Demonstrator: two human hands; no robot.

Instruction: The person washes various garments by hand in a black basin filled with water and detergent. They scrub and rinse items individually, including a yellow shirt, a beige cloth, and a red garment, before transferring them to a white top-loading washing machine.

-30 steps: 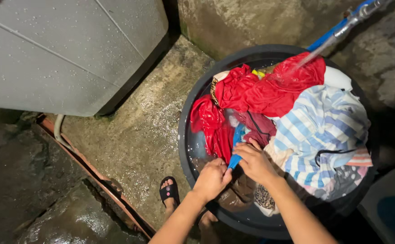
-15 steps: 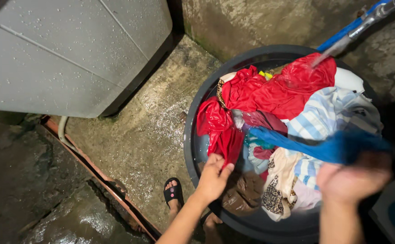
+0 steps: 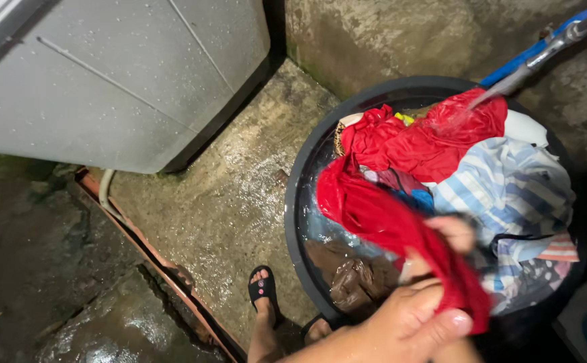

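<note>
The left hand [image 3: 407, 319] is low in the picture, its fingers closed on a wet red cloth [image 3: 401, 235]. The right hand [image 3: 451, 235] sits partly behind the cloth and is blurry, so I cannot tell its grip. The cloth hangs over a dark round tub [image 3: 295, 202] full of clothes, where water [image 3: 501, 87] pours in
</note>
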